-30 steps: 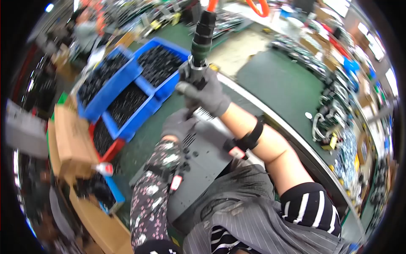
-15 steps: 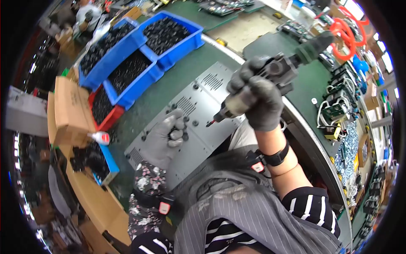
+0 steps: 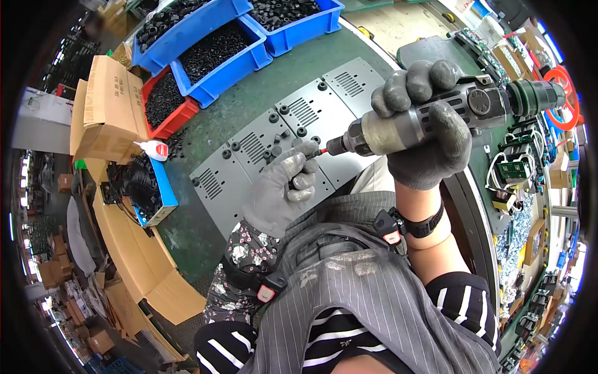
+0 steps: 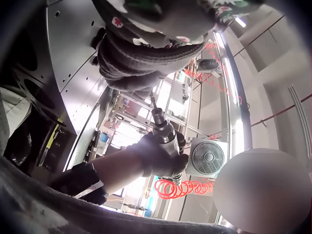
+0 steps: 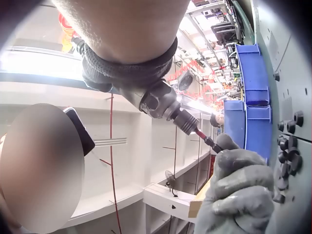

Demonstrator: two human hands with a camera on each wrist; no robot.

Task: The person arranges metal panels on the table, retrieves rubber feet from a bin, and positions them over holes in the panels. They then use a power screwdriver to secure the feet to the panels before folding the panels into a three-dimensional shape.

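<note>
Centre: left hand [image 3: 274,196] pinches small dark piece [image 5: 217,147] at bit [image 3: 322,151] | right of centre: right hand [image 3: 430,164] grips power driver [image 3: 387,132] | risk: tilted bit could slip, jabbing fingertips

You're in a workshop, an assembly floor by the look of it: blue bins [image 3: 215,93] heaped with small black parts, circuit boards [image 3: 517,165] along the bench [image 3: 205,249], coiled red air hose [image 3: 564,100], cardboard cartons [image 3: 109,112] close by.

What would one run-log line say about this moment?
right hand: grips power driver | left hand: curled, fingertips at bit tip | grey metal panels: hold black round parts | blue bins: beyond
</note>
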